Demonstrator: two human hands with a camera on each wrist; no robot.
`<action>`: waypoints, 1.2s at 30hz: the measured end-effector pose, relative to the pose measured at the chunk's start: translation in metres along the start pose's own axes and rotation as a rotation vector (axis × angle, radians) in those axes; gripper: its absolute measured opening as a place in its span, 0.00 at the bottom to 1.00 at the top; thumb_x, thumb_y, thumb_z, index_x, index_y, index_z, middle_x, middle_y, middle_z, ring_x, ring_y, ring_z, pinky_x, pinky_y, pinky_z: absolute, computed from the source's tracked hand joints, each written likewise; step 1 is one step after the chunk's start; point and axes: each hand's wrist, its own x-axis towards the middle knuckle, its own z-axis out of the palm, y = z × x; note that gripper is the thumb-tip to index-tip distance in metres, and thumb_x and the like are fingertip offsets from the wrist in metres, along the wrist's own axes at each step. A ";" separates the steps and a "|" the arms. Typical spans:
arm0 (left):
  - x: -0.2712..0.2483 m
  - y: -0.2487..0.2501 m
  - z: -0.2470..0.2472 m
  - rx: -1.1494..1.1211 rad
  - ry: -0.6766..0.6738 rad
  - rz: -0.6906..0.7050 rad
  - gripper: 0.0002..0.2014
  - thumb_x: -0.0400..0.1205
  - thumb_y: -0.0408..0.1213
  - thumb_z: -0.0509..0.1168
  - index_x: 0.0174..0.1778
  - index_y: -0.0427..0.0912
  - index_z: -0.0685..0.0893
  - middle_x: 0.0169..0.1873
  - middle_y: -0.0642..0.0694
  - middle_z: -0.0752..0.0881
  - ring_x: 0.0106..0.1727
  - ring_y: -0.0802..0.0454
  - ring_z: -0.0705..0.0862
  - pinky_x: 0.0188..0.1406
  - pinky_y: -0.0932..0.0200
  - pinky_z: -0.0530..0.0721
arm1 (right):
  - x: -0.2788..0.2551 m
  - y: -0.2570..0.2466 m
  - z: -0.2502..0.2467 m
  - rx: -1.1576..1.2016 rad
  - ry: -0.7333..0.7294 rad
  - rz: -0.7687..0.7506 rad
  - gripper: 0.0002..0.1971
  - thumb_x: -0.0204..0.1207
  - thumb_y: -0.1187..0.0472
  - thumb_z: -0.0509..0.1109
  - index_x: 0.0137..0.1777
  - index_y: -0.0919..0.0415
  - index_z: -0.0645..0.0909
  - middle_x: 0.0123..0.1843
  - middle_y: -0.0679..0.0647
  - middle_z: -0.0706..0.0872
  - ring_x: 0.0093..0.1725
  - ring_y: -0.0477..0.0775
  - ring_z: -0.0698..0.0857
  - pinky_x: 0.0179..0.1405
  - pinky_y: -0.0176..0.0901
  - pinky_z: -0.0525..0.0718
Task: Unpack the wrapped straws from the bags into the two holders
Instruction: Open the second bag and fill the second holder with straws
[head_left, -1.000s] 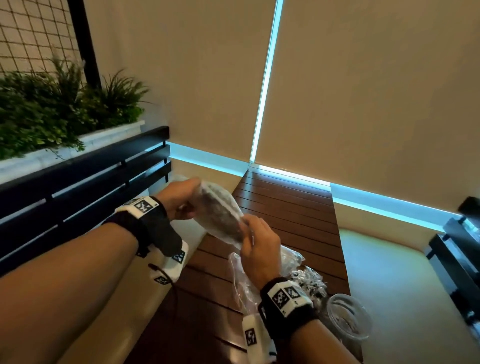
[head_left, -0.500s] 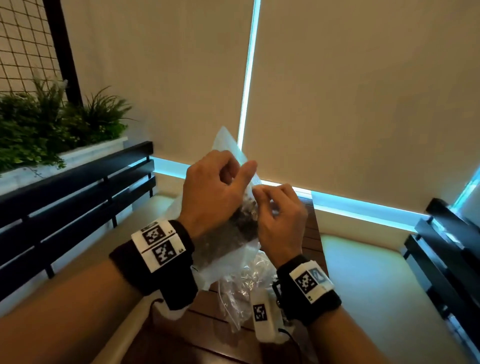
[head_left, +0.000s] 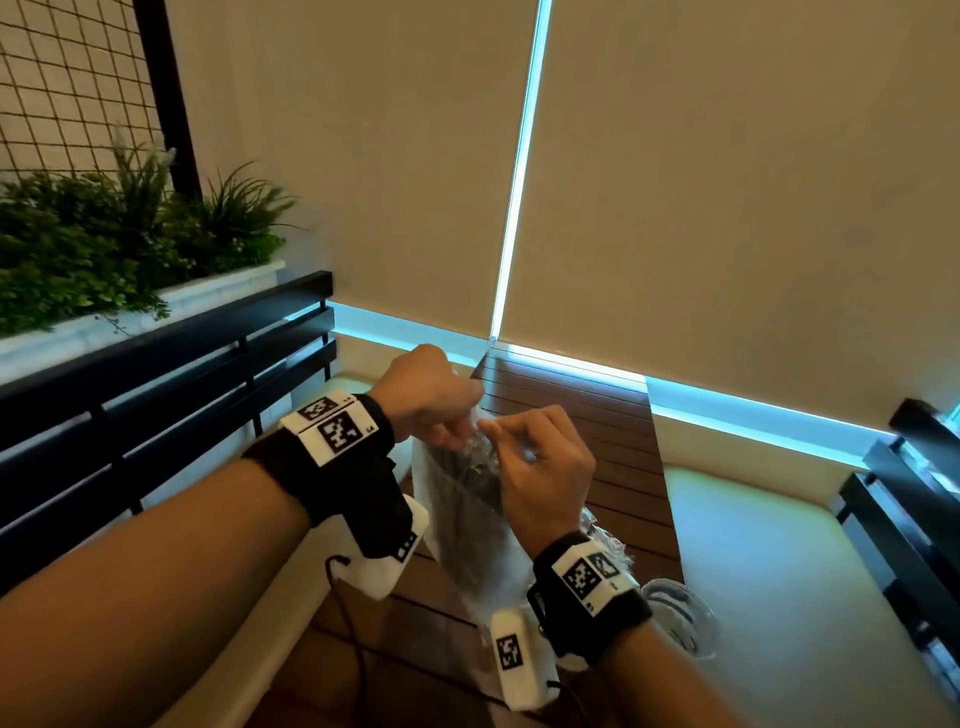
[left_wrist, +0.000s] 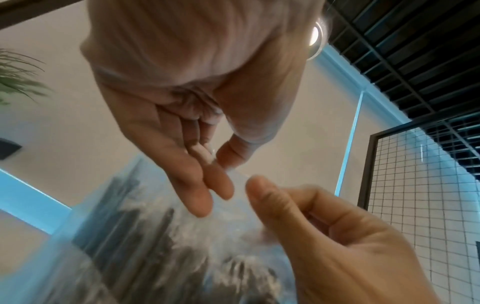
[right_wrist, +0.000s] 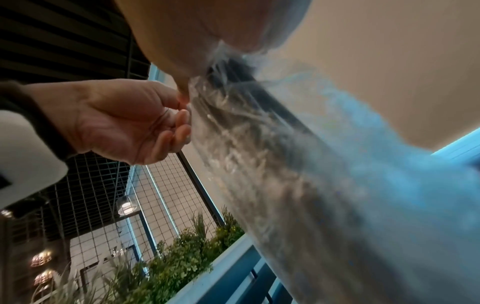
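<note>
A clear plastic bag (head_left: 467, 525) of dark wrapped straws hangs upright over the wooden table (head_left: 587, 431). My left hand (head_left: 457, 431) pinches its top edge from the left, and my right hand (head_left: 493, 434) pinches the same edge from the right. In the left wrist view my left hand's thumb and fingers (left_wrist: 207, 156) close on the thin film, with the bag (left_wrist: 155, 236) below. The right wrist view shows the bag (right_wrist: 259, 154) running down from my right hand, and my left hand (right_wrist: 124, 119) beside it. One clear holder (head_left: 680, 613) stands at the lower right.
A second crinkled clear bag (head_left: 608, 545) lies on the table behind my right wrist. A dark slatted rail (head_left: 166, 374) and a planter (head_left: 119, 249) run along the left. Pale seat cushions (head_left: 769, 571) flank the table, and blinds close off the far side.
The bag went from lying sideways between my hands to raised before the blinds, then down over the table. Both hands now pinch its top edge.
</note>
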 end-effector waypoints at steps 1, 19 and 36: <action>0.001 -0.006 0.000 0.014 0.000 -0.007 0.12 0.79 0.34 0.66 0.36 0.31 0.90 0.25 0.43 0.90 0.24 0.51 0.89 0.22 0.64 0.84 | -0.004 0.000 0.003 -0.021 -0.032 0.024 0.08 0.75 0.61 0.79 0.36 0.59 0.86 0.35 0.45 0.80 0.33 0.40 0.75 0.34 0.27 0.71; 0.011 -0.094 0.036 0.065 -0.213 -0.235 0.06 0.77 0.33 0.71 0.47 0.34 0.88 0.32 0.45 0.87 0.25 0.54 0.84 0.29 0.62 0.85 | -0.040 0.018 0.025 0.229 -0.601 1.072 0.14 0.73 0.70 0.79 0.28 0.56 0.86 0.34 0.55 0.88 0.36 0.51 0.83 0.37 0.45 0.83; -0.003 -0.117 0.057 -0.186 -0.352 -0.339 0.06 0.80 0.25 0.70 0.49 0.24 0.86 0.30 0.38 0.85 0.15 0.57 0.80 0.14 0.67 0.75 | -0.075 0.029 0.012 0.454 -0.679 1.310 0.08 0.74 0.71 0.77 0.38 0.62 0.82 0.33 0.53 0.87 0.30 0.43 0.88 0.26 0.35 0.81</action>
